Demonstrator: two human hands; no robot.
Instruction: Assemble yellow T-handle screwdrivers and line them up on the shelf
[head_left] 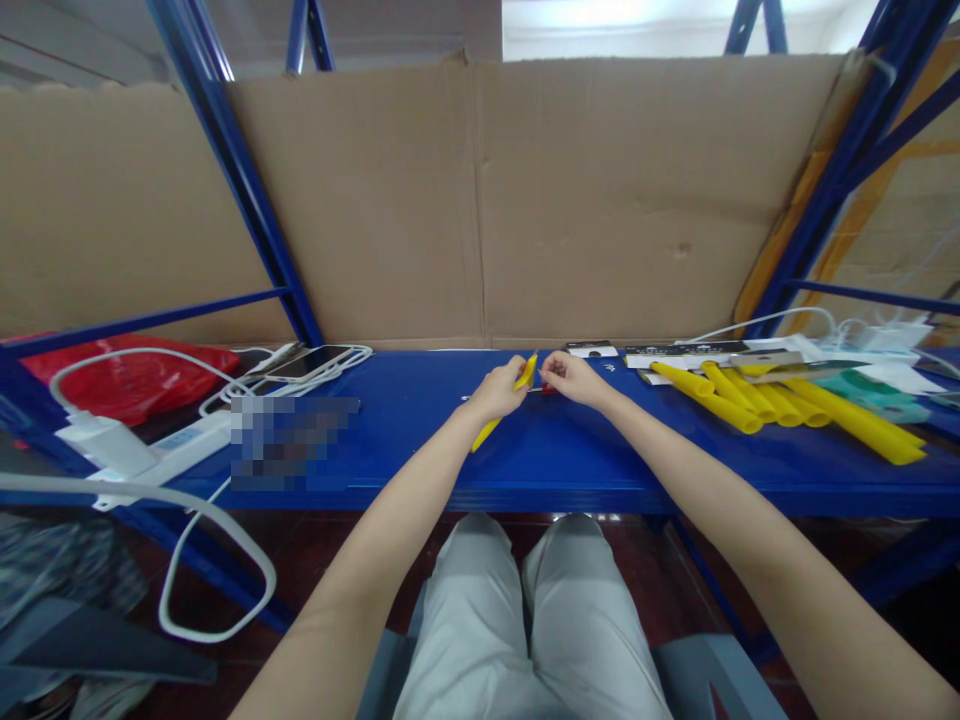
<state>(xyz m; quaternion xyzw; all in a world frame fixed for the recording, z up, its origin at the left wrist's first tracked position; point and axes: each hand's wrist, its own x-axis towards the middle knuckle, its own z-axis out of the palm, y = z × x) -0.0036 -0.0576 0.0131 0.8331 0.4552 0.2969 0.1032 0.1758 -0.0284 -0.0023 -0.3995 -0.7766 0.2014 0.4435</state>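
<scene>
One yellow strip [487, 434] is gripped in the left hand's [504, 388] curled fingers above the blue table [420, 440]; beside it, the right hand [571, 378] pinches a small red piece [548, 388].

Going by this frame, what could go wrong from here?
The pointed blade-like thing lies across the yellow rolls, so a hand reaching for a roll might get nicked or knock it off. The white cable loops below the table's front edge, where a leg or the chair could perhaps snag it. The left hand holds a thin yellow piece, which might bend or slip.
</scene>
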